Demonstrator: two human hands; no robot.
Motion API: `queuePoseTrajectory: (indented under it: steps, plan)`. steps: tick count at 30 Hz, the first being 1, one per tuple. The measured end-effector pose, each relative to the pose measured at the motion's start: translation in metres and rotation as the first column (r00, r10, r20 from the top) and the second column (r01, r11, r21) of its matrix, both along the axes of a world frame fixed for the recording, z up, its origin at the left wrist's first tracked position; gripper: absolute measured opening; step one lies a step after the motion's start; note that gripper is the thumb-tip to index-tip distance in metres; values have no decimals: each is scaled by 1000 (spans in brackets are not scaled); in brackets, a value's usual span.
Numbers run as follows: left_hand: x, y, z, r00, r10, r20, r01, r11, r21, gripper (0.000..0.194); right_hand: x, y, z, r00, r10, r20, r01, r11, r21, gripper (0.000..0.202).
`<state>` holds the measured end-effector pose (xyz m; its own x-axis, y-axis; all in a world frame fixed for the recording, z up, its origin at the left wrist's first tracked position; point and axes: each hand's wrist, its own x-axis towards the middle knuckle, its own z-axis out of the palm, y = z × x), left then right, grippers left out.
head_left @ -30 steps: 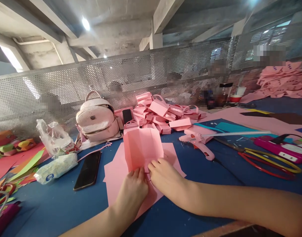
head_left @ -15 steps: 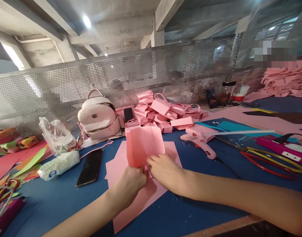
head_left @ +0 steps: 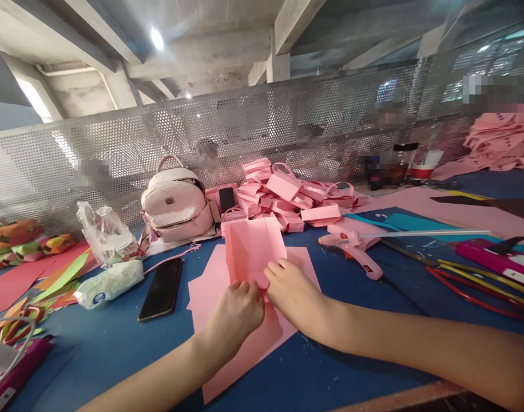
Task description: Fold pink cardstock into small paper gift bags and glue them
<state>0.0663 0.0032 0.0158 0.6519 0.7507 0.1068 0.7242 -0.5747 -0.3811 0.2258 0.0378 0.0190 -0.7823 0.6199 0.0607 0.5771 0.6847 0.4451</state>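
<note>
Through the head camera I observe the left hand (head_left: 241,312) closed and the right hand (head_left: 292,292) narrowly pinched, both gripping the near edge of a creased pink paper piece (head_left: 258,249), tilted up over flat pink paper (head_left: 210,286) on the blue bench (head_left: 111,349), between smartphone (head_left: 161,289) and glue gun (head_left: 354,253).

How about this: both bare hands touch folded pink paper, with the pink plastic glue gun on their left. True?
Nearly: left hand and right hand do touch folded pink paper, but the head view shows the pink plastic glue gun on their right, not left.
</note>
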Motion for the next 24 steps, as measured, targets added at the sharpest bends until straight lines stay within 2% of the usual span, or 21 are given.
queuePoseTrajectory:
  steps: [5, 11, 15, 19, 21, 24]
  plan:
    - [-3, 6, 12, 998, 36, 50, -36, 999, -2, 22, 0, 6, 19, 994, -46, -104, 49, 999, 25, 19]
    - [-12, 21, 7, 980, 153, 127, -145, 987, -71, 23, -1, 15, 32, 997, -23, -69, 8, 980, -201, 21]
    - [-17, 33, 10, 951, 232, 202, -203, 967, -154, 14, 3, 26, 39, 997, -28, -79, 8, 971, -240, 23]
    - [-25, 43, 14, 926, 255, 278, -179, 945, -273, 8, 5, 29, 45, 996, -35, -85, 11, 964, -265, 26]
    - [-27, 46, 18, 915, 255, 312, -146, 932, -332, 13, 5, 30, 46, 995, -34, -96, 5, 958, -285, 26]
    - [-31, 47, 26, 900, 247, 360, -86, 908, -409, 35, 7, 35, 46, 991, -46, -128, -1, 939, -343, 16]
